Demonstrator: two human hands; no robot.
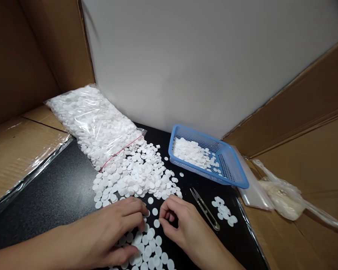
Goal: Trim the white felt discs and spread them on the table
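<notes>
Small flat white round discs (pixel 150 249) lie scattered on the black tabletop between and below my hands. My left hand (pixel 121 221) spreads over them from the left, fingers bent and apart, thumb resting on the discs, with no disc visibly gripped. On the right, my right hand (pixel 180 221) has its fingers curled, with thumb and index tips closed together at the edge of one white disc (pixel 157 223). Above both hands is a larger heap of discs (pixel 141 178), spilling from the mouth of a clear plastic bag (pixel 92 120) with a red seal strip.
A blue mesh basket (pixel 236 170) holding more discs stands at the back right. Metal thread snips (pixel 205 209) and a small disc pile (pixel 224 210) lie right of my right hand. Clear plastic bags (pixel 284 198) rest farther right. Cardboard walls (pixel 293 93) flank a pale panel (pixel 171 63).
</notes>
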